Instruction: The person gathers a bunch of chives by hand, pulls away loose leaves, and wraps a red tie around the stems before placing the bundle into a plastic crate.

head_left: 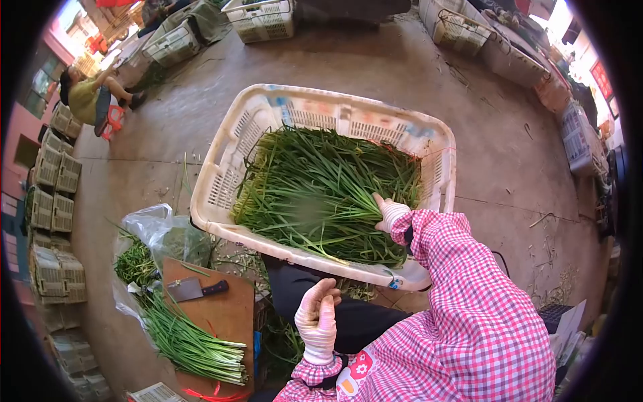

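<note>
A white plastic crate holds a thick layer of long green stalks. Inside its right part, my right hand, in a striped glove with bare fingertips, is closed around a bunch of green stalks whose leaves fan out to the left. My left hand, gloved alike, is raised in front of the crate's near edge over my dark trousers, fingers apart and nothing in them. To its left, a cleaver and a bundle of green stalks with white ends lie on a brown board.
A clear plastic bag with more greens lies beside the board. Stacked crates line the left side. A seated person is at the upper left. More crates stand along the back and right.
</note>
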{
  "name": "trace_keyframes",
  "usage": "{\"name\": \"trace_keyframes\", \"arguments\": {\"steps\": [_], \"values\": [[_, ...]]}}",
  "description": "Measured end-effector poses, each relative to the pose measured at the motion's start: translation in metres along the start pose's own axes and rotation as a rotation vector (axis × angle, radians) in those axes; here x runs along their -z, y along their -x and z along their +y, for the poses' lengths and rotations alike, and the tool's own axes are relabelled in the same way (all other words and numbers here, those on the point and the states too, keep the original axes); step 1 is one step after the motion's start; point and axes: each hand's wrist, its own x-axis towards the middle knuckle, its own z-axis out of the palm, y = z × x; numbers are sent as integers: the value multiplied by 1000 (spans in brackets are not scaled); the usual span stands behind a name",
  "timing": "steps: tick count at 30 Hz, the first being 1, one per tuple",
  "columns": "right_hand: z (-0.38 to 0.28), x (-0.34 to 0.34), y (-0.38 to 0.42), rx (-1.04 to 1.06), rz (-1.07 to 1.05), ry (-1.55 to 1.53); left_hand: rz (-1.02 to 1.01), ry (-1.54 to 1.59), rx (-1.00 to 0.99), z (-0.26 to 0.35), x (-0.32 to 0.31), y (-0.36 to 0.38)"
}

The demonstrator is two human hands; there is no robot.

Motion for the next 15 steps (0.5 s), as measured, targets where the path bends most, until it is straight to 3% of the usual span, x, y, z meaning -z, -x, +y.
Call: {"name": "trace_keyframes", "arguments": {"steps": [8, 10, 12, 15], "values": [[4, 6, -24, 17, -102, 125, 41, -79, -18, 1, 5, 4], [9, 20, -17, 18, -39, 131, 44, -80, -18, 2, 4, 3], [18, 29, -16, 41, 27, 13, 42, -75, -14, 2, 3, 4], [48, 37, -25, 173, 40, -399, 48, -53, -7, 3, 3, 4]]}}
